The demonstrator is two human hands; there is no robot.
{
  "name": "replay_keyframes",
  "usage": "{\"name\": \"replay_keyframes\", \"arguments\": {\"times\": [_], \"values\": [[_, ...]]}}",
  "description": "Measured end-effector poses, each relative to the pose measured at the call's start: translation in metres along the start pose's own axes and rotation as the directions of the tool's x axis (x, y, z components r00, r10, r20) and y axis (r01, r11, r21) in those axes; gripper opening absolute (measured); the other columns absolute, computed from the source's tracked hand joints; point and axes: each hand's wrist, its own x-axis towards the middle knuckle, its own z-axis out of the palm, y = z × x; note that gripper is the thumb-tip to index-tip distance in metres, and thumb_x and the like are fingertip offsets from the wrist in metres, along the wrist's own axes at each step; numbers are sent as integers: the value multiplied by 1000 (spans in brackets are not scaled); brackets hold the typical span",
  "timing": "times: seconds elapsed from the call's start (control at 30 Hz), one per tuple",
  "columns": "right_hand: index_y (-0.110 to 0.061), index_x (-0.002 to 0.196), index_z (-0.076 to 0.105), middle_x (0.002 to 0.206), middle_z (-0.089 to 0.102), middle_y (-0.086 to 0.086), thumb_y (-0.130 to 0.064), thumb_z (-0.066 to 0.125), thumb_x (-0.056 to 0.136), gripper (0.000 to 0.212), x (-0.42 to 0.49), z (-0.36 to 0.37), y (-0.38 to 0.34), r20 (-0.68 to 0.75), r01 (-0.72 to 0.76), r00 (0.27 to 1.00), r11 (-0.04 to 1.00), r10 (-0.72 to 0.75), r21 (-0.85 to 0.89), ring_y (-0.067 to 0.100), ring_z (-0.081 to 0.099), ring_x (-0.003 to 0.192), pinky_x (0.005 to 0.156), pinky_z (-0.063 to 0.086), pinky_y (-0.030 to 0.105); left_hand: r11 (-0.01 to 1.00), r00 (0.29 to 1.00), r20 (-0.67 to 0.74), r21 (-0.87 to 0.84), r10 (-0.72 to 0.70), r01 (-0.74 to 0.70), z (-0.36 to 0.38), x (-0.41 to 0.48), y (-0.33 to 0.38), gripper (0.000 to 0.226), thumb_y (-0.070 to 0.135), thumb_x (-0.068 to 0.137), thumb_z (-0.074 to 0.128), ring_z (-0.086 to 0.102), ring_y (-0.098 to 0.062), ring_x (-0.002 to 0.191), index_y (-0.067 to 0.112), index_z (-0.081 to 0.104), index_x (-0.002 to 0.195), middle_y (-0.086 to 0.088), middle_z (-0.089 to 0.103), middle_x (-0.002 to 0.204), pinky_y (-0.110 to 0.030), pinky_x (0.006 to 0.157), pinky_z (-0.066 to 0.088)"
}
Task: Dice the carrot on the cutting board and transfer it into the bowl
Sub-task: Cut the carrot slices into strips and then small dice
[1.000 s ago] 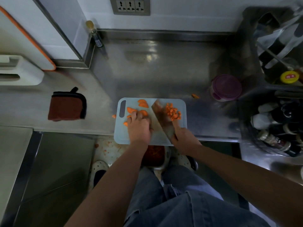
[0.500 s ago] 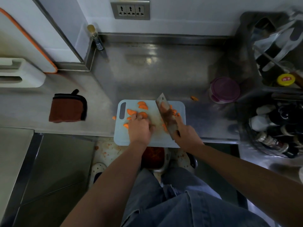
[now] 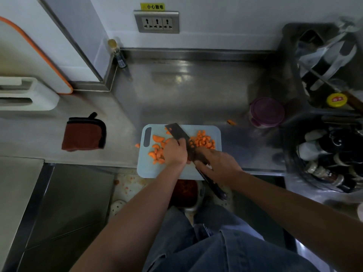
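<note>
Carrot (image 3: 157,152) sits mid-frame on the cutting board (image 3: 149,171), coarse chunks pinned under our curled left hand (image 3: 174,152) (fine dice heaped to the right), so we should lead with knuckles while our right hand (image 3: 218,163), gripping the knife (image 3: 177,131), chops evenly.

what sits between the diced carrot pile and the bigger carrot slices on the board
In the head view, the cleaver runs between the diced pile and the bigger slices, with the left hand beside it on the slices' side.
</note>
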Motion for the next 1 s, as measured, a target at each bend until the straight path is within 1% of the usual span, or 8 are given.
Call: {"name": "replay_keyframes", "arguments": {"times": [0.13,0.2,0.27,0.37,0.47,0.6,0.77,1.0], "values": [[-29,143,39,138,48,0,-47,31,99,48,3,6,14,-120,-14,992,966,47,257,22,52,122,94,46,37,994,997,39,-88,-61,64,-7,2,-5,41,21,105,33,43,-13,56,10,43,67,-2,45,65,-13,42,40],[-28,153,25,158,25,-5,-51,25,98,59,6,11,14,-61,101,994,939,-85,330,10,22,146,115,25,28,986,995,47,-138,-88,94,-8,1,-6,36,24,105,32,52,-19,63,7,50,79,-6,51,73,-13,41,44],[-26,153,12,162,7,-7,-55,19,98,62,10,21,10,43,180,978,925,-206,336,4,0,149,121,5,26,979,992,59,-165,-109,117,-6,1,-6,36,27,105,32,57,-26,75,2,57,98,-14,59,88,-23,52,51],[-25,150,5,159,-2,-12,-55,12,98,60,17,32,6,120,122,978,939,-169,322,4,-11,147,122,-3,35,973,990,70,-190,-123,134,-4,4,-10,34,25,105,34,54,-22,68,0,58,109,-14,60,85,-15,43,45],[-18,152,9,158,-4,-9,-46,15,95,63,22,30,8,119,-21,993,949,-17,315,5,-16,144,121,-9,36,976,992,67,-179,-111,122,-2,10,-16,39,29,103,35,61,-41,94,-2,59,109,-26,63,104,-41,80,56],[-20,151,5,157,-5,-11,-42,16,98,59,27,26,1,133,84,983,959,-124,271,5,-16,145,117,-14,26,976,980,71,-103,-186,193,-3,17,-18,41,32,99,41,52,-50,115,1,58,120,-32,54,125,-57,99,43],[-13,153,8,160,-2,-4,-43,20,101,61,31,25,3,105,-18,994,963,-11,267,10,-12,147,120,-11,32,972,973,53,-68,-224,227,12,39,-38,60,50,82,36,55,-53,110,4,60,113,-34,56,120,-63,97,43],[-18,154,18,162,11,2,-59,20,95,71,28,9,-4,28,-55,998,980,50,190,18,3,149,121,8,43,987,991,-11,-95,-130,129,-11,18,-6,42,28,102,37,59,-40,96,-7,61,96,-21,64,87,-47,90,47]]}}
